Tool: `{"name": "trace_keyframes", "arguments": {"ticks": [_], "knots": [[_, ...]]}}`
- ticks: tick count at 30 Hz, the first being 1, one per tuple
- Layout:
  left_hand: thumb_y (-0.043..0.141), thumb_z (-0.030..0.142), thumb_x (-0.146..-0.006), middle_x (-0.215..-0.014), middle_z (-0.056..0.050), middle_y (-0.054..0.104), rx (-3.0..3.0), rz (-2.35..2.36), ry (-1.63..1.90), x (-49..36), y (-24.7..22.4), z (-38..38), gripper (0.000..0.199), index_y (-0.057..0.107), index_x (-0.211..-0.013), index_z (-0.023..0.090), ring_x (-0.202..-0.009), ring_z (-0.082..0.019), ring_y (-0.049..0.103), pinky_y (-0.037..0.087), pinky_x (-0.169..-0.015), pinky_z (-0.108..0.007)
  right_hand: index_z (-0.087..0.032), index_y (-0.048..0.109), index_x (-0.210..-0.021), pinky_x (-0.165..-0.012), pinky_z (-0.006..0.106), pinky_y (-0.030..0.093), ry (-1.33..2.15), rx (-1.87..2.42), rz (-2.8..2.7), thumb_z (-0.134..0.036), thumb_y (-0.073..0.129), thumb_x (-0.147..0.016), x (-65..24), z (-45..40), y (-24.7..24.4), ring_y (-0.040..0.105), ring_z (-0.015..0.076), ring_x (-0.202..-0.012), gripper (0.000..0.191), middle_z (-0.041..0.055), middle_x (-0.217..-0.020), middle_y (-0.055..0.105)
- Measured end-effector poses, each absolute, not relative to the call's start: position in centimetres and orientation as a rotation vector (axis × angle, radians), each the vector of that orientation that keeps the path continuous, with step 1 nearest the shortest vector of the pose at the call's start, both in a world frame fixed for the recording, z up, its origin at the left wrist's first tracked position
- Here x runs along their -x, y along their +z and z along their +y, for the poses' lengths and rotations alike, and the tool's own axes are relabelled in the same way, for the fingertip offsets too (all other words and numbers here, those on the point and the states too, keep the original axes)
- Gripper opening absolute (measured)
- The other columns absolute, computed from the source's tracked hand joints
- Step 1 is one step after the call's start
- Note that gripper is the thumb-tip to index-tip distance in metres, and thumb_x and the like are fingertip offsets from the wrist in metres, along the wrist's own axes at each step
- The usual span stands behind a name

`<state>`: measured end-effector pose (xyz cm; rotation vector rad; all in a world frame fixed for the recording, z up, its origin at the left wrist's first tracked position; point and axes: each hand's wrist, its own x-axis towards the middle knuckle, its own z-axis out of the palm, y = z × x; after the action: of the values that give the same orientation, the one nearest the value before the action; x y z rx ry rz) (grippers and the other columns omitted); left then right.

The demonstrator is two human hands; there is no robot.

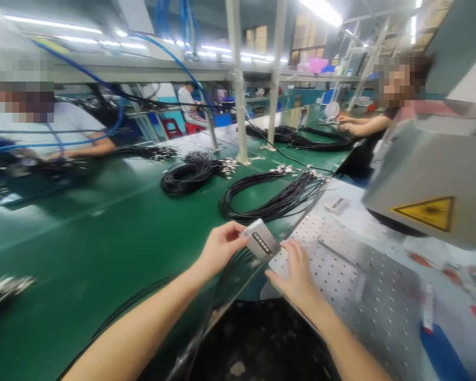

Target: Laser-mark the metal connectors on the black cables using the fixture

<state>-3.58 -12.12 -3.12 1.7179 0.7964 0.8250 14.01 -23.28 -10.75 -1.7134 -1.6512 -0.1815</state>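
Observation:
My left hand (223, 244) pinches the left edge of a small silver metal block (261, 241), which is tilted and has a dark slot with a row of small light parts. At the block's lower right is my right hand (295, 267), its thumb and fingers apart and nothing between them. Beneath and beside the right hand lies a perforated metal plate (337, 270). Behind the block, a coil of black cables (257, 203) with silver ends rests on the green table (143, 238).
Another cable coil (188, 177) lies farther left. A grey machine head with a yellow warning triangle (426, 211) overhangs the right side. White posts (240, 106) stand at the table's middle. A person sits at the left, another at the back right. A marker (428, 309) lies far right.

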Motion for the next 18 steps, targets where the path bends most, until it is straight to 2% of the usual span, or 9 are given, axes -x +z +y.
{"name": "trace_keyframes", "arguments": {"ticks": [2,4,7,11,14,18], "knots": [[0.055,0.024,-0.08,-0.081,-0.004,0.063,-2.234,0.856,0.931,7.3,-2.3,-12.0,0.012,0.06,-0.087,0.016,-0.074,-0.015,0.056,0.043,-0.068,-0.027,-0.021,0.028,-0.131,-0.096,0.05,0.037,-0.081,1.587,-1.767,-0.041,0.056,-0.078,-11.6,-21.6,-9.7,0.037,0.032,-0.119,0.063,0.0138,-0.124,0.04],[0.044,0.016,-0.085,-0.088,-0.006,0.063,-2.737,0.849,0.932,10.2,-2.7,-12.3,0.017,0.059,-0.093,0.016,-0.079,-0.017,0.056,0.043,-0.07,-0.03,-0.023,0.024,-0.135,-0.097,0.048,0.038,0.013,1.484,-1.862,-0.037,0.051,-0.082,-9.7,-20.3,-8.6,0.037,0.0292,-0.12,0.061,0.0128,-0.126,0.04],[0.037,0.011,-0.088,-0.085,-0.008,0.061,-3.189,0.824,0.699,13.0,-5.2,-13.7,0.021,0.057,-0.092,0.013,-0.073,-0.018,0.054,0.042,-0.064,-0.032,-0.023,0.036,-0.131,-0.096,0.044,0.04,0.101,1.351,-2.053,-0.029,0.053,-0.081,-7.5,-18.9,-7.6,0.04,0.0262,-0.118,0.053,0.0112,-0.124,0.043],[0.041,0.011,-0.086,-0.085,-0.008,0.058,-3.254,0.996,0.378,14.2,-8.0,-16.2,0.015,0.055,-0.091,0.012,-0.079,-0.021,0.053,0.043,-0.068,-0.035,-0.024,0.058,-0.107,-0.094,0.044,0.039,0.14,1.202,-2.306,-0.024,0.059,-0.076,-5.3,-17.4,-8.3,0.044,0.0251,-0.113,0.031,0.0083,-0.117,0.051],[0.046,0.014,-0.083,-0.096,-0.01,0.056,-3.096,1.118,0.317,14.5,-8.3,-17.4,0.02,0.052,-0.101,0.01,-0.088,-0.022,0.052,0.044,-0.074,-0.035,-0.022,0.06,-0.095,-0.092,0.044,0.039,0.115,1.116,-2.358,-0.023,0.059,-0.078,-4.1,-16.5,-9.4,0.048,0.0238,-0.107,0.017,0.0073,-0.108,0.057],[0.047,0.019,-0.083,-0.087,-0.008,0.055,-2.989,1.083,0.308,15.2,-8.0,-17.4,0.011,0.054,-0.088,0.012,-0.083,-0.022,0.052,0.043,-0.073,-0.035,-0.018,0.058,-0.085,-0.093,0.045,0.035,-0.027,1.042,-2.339,-0.017,0.051,-0.084,-3.1,-16.1,-10.0,0.052,0.0215,-0.099,0.007,0.0056,-0.095,0.062]]}}
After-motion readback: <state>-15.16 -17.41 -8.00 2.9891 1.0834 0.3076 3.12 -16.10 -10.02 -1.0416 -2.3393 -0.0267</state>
